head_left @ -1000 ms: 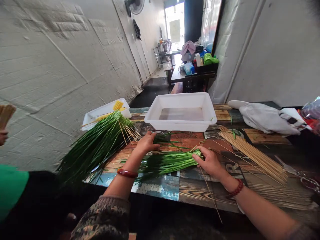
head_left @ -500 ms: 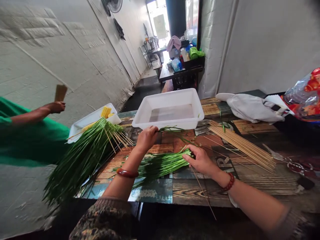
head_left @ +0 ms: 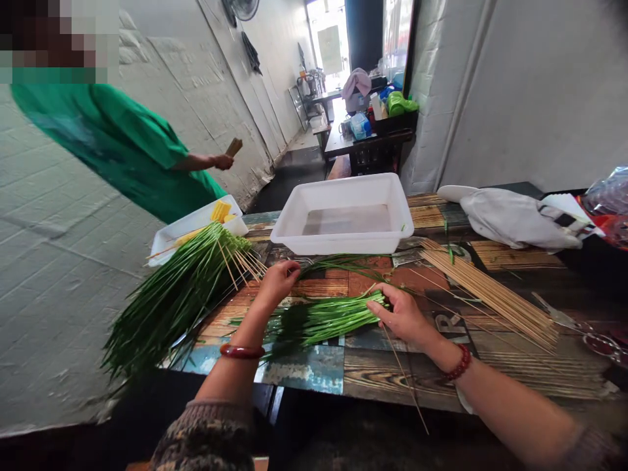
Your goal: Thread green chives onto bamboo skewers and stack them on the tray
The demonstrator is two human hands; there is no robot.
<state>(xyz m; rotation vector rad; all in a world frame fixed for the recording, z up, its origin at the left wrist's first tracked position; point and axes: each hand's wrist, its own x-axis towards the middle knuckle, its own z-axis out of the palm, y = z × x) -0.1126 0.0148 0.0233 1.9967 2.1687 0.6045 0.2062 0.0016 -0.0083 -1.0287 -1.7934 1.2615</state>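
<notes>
A bundle of green chives (head_left: 338, 317) lies across the table in front of me. My right hand (head_left: 400, 314) is closed around its pale cut ends at the right, thumb on the near side. From under this hand a thin bamboo skewer (head_left: 405, 379) juts over the table's front edge. Behind the bundle, loose chives (head_left: 343, 263) lie along the near side of the white tub. At their left end the fingers of my left hand (head_left: 279, 281) are pinched together on chive leaves. Left of it rests a large heap of skewered chives (head_left: 171, 294), leaves drooping off the table.
The white plastic tub (head_left: 343, 245) stands at the back. A smaller white tray (head_left: 169, 239) holds yellow corn pieces (head_left: 220, 210). Bamboo skewers (head_left: 490, 294), scissors (head_left: 564, 318) and a white cap (head_left: 515, 216) lie right. A person in green (head_left: 137, 144) stands left, holding a brown bundle (head_left: 235, 148).
My left hand has moved left and slightly down, and the loose chives sit lower behind the bundle. My right hand stays on the bundle. The person in green has moved further into view.
</notes>
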